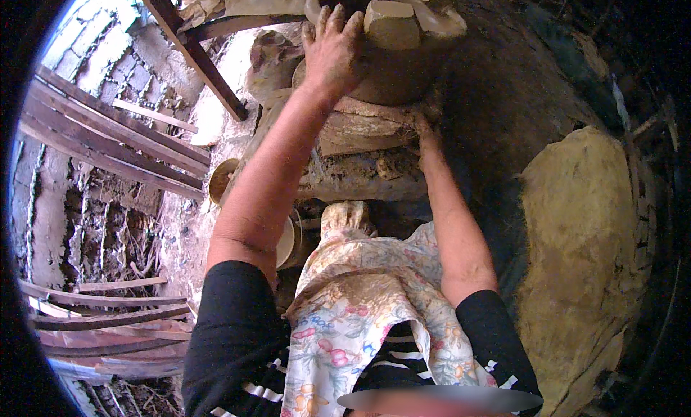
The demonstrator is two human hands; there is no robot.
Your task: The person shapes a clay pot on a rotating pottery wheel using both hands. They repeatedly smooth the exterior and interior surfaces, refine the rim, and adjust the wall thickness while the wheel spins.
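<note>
A large rounded vessel of wet-looking brown clay [396,78] stands ahead of me, its lower side in shadow. My left hand [335,50] lies against its left side near the rim, fingers stretched out and smeared with clay. Low on the vessel's right side is my right hand [426,120]; shadow hides its fingers. At the vessel's top sits a pale squarish block [392,24], possibly clay; I cannot tell whether it is inside or behind the rim. Beneath the vessel is a rough, clay-caked support [367,132].
A small lump [389,167] lies on the ledge nearer me. Left of my knees stand a round container [288,240] and a bowl [222,179]. Wooden beams [122,132] cross the left side. A big tan sack-like sheet [579,266] lies at right.
</note>
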